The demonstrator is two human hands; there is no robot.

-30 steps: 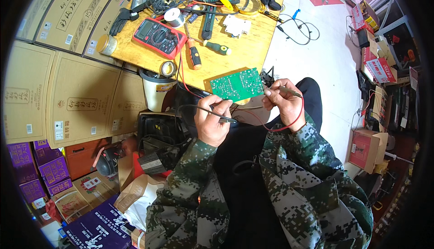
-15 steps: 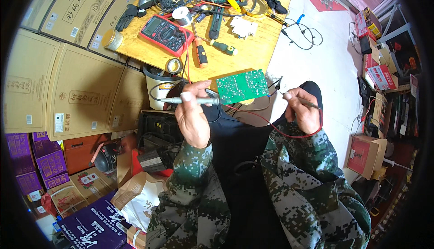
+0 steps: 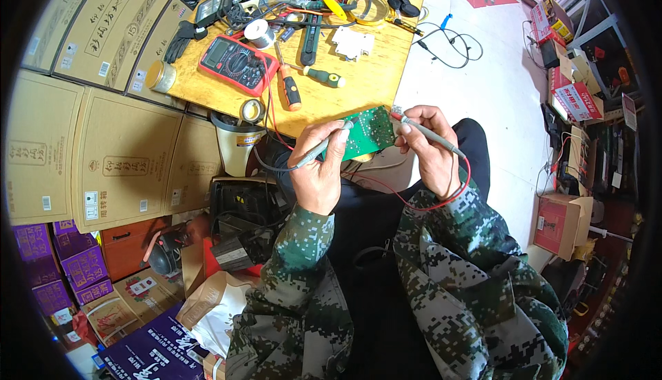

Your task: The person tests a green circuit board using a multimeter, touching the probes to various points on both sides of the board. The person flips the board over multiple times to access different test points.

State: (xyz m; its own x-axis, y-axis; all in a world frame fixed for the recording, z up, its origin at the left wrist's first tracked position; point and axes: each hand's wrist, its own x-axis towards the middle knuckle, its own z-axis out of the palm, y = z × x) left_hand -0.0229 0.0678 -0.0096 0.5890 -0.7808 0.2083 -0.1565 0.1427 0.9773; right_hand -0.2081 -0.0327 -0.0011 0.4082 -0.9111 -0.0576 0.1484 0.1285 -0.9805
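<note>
A green circuit board (image 3: 372, 136), dotted with solder joints, is tilted between my hands just off the table's near edge. My left hand (image 3: 318, 181) is closed around a grey test probe (image 3: 312, 155), which points up and right toward the board's left end. My right hand (image 3: 434, 163) grips another grey test probe (image 3: 441, 141) with a red lead. That probe's reddish tip end is by the board's right edge. Fingers of both hands are close against the board's edges; whether they grip it, I cannot make out. A red multimeter (image 3: 238, 67) lies on the table, with leads running from it.
On the wooden table (image 3: 369, 83) are screwdrivers (image 3: 291, 89), a solder spool (image 3: 259, 34), a tape roll (image 3: 252, 110) and tangled cables. Below its edge stands a bin (image 3: 238, 147). Cardboard boxes (image 3: 127, 152) are stacked at left; more clutter lines the right.
Both hands have come in closer to the board. My right hand moved left and its probe now points up-left. The board is tilted more, and the view has shifted slightly.
</note>
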